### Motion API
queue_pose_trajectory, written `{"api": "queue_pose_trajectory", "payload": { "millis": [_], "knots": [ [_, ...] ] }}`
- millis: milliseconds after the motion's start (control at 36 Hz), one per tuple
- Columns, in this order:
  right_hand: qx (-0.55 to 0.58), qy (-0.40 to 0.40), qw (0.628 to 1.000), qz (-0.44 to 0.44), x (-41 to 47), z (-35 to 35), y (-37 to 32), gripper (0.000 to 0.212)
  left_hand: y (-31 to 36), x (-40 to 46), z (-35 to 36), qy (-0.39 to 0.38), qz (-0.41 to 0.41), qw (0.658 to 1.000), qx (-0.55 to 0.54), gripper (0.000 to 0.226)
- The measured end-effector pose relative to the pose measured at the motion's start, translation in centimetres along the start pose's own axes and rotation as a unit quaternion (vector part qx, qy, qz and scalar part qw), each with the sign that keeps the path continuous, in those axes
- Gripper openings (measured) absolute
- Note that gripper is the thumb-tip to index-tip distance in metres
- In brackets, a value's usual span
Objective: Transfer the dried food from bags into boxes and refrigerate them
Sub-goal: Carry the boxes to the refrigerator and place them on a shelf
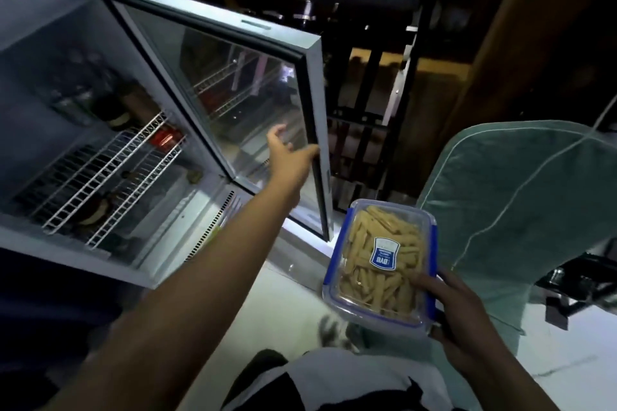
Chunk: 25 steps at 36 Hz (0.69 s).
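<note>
Fridge (pixel 50 83) at 10 o'clock, door (pixel 233 103) swung wide – left hand (pixel 290 160) on its free edge, fingers loosely spread, gripping nothing. Door could swing into the box if let go. Box (pixel 380 264) at 4 o'clock, lidded, full of dried sticks – right hand (pixel 457 320) clutches one end; one-handed, it might tip.

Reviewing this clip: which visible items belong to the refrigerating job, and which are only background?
Part of the job:
- plastic box filled with dried food, lid on, gripped by the right hand
- fridge door, open, left hand at its edge
- wire shelves inside the fridge

Just lying about:
- green cushioned chair
- dark rack behind the door
- bottles already in the fridge
</note>
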State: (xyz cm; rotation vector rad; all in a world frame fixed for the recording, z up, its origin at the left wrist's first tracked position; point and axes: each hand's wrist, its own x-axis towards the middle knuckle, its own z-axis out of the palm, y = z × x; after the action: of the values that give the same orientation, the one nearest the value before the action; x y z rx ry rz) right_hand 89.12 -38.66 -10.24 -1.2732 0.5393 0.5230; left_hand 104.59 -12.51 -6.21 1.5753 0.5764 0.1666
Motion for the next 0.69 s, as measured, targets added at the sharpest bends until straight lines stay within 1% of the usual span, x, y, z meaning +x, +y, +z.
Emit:
{"api": "queue_pose_trajectory", "payload": {
  "millis": [28,83,139,194,250,278,333,389,500,583,694],
  "knots": [
    [0.002,-0.001,1.0,0.0,0.0,0.0,0.0,0.063,-0.6,-1.5,-0.3,-0.035,-0.01,0.999,0.002,0.063],
    [0.009,-0.011,1.0,0.01,0.2,0.1,0.2,0.065,-1.8,-4.8,-1.6,-0.118,-0.03,0.991,0.049,0.051],
    [-0.001,-0.016,1.0,0.016,0.8,0.6,0.4,0.065,-2.8,-7.6,-3.6,-0.17,-0.068,0.979,0.091,0.046],
    [-0.019,-0.039,0.999,0.025,1.8,2.5,0.3,0.064,-4.0,-9.4,-7.0,-0.188,-0.129,0.969,0.092,0.055],
    [-0.039,-0.072,0.996,0.034,2.9,4.8,0.0,0.06,-4.9,-10.6,-10.6,-0.188,-0.187,0.963,0.054,0.059],
    [-0.051,-0.09,0.994,0.036,3.4,6.1,0.0,0.059,-5.3,-11.1,-12.2,-0.19,-0.206,0.96,0.028,0.058],
    [-0.078,-0.122,0.989,0.039,4.4,9.0,-0.2,0.057,-5.9,-11.8,-15.3,-0.193,-0.214,0.957,-0.01,0.056],
    [-0.108,-0.152,0.982,0.039,5.3,12.2,-0.2,0.054,-6.2,-11.9,-17.9,-0.179,-0.214,0.959,-0.04,0.056],
    [-0.159,-0.217,0.962,0.046,7.0,19.4,-0.1,0.046,-7.5,-10.8,-23.2,-0.094,-0.216,0.967,-0.102,0.059],
    [-0.196,-0.253,0.946,0.047,8.3,25.2,-0.2,0.038,-8.6,-9.4,-27.2,-0.046,-0.211,0.966,-0.144,0.066],
    [-0.239,-0.287,0.926,0.05,9.5,33.1,-0.8,0.039,-9.1,-7.5,-31.7,0.015,-0.185,0.967,-0.177,0.07]
  ]
}}
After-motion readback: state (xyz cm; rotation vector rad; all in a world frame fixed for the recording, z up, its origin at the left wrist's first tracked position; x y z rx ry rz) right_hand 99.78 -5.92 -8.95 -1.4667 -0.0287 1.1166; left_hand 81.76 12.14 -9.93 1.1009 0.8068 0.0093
